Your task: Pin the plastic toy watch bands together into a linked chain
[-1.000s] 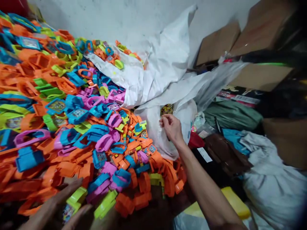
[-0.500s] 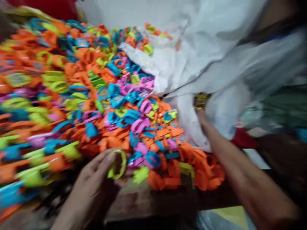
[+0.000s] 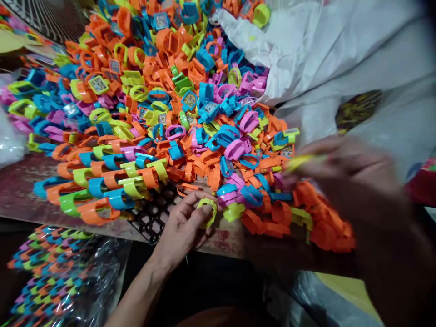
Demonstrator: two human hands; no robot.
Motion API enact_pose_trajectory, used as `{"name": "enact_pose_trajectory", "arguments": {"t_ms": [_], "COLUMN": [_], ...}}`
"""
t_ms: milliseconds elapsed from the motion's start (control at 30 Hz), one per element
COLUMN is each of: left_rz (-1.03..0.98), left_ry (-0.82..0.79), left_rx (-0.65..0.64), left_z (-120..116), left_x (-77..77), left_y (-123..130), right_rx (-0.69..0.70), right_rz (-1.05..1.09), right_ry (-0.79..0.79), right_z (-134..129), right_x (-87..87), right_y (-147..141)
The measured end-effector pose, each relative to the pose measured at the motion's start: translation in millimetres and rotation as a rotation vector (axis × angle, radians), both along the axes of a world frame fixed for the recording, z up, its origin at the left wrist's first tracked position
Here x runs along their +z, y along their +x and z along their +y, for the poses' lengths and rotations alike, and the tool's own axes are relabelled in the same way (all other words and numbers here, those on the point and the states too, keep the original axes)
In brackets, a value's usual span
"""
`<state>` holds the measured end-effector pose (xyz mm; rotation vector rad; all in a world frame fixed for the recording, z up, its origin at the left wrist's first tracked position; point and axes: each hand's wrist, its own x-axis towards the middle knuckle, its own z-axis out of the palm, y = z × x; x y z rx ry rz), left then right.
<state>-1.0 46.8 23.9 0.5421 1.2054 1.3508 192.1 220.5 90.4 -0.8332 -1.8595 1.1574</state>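
Pinches yellow-green band [image 3: 214, 212] by its rim between thumb and fingers of left hand [image 3: 182, 227], above front edge of counter [image 3: 218, 240], probably leaving its opening clear | holds blurred yellow piece [image 3: 301, 162] in right hand [image 3: 354, 165], finger spacing unclear | has black rack [image 3: 152, 213] alongside, probably spacing rowed bands [image 3: 114, 179]

The right hand [image 3: 357, 159] was blurred by motion, and the yellow piece [image 3: 301, 162] in its fingers was too smeared to tell its exact form. At the left, coloured bands [image 3: 112, 178] partly hid the black grid [image 3: 147, 221], while the wire grille [image 3: 51, 20], far left, was cut by the upper edge. At the right, the contents [image 3: 357, 109] of the white bag [image 3: 402, 100] were unclear.
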Motion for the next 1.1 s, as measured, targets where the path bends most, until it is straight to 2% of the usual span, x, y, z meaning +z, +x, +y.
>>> {"name": "enact_pose_trajectory", "arguments": {"t_ms": [33,100,200,300,433,567,867,1000,1100], "left_rz": [0.0,-0.021,-0.046,-0.028,-0.004,-0.004,-0.011,-0.056,-0.174], "left_ry": [-0.005,-0.008,-0.015,-0.029,-0.048,-0.028,-0.04,-0.064,-0.06], "left_rx": [-0.011,-0.029,-0.048,-0.076,-0.124,-0.166,-0.199,-0.22,-0.282], "left_z": [-1.7,-6.8,-17.0,-25.3,-27.4,-23.6,-16.2,-16.8,-18.8], "left_x": [1.5,3.8,4.5,3.4,-0.3,-5.8,-9.2,-12.5,-14.9], "left_y": [0.9,1.5,-0.8,-4.3,-6.1,-5.5,-2.9,-2.8,-3.4], "right_rx": [0.202,0.403,0.507,0.583,0.644,0.64,0.748,0.77,0.787], "right_rz": [-0.015,0.046,0.096,0.16,0.177,0.194,0.167,0.097,-0.024], "right_ry": [-0.098,-0.275,-0.438,-0.541,-0.605,-0.598,-0.635,-0.575,-0.505], "right_z": [-23.6,-54.2,-66.7,-64.7,-66.6,-68.3,-55.6,-51.8,-50.7], "right_x": [-8.5,-29.4,-57.2,-70.6,-74.1,-76.6,-84.9,-77.7,-66.2], "right_y": [-14.3,-37.5,-55.6,-61.1,-61.7,-59.5,-52.3,-50.2,-48.0]}}
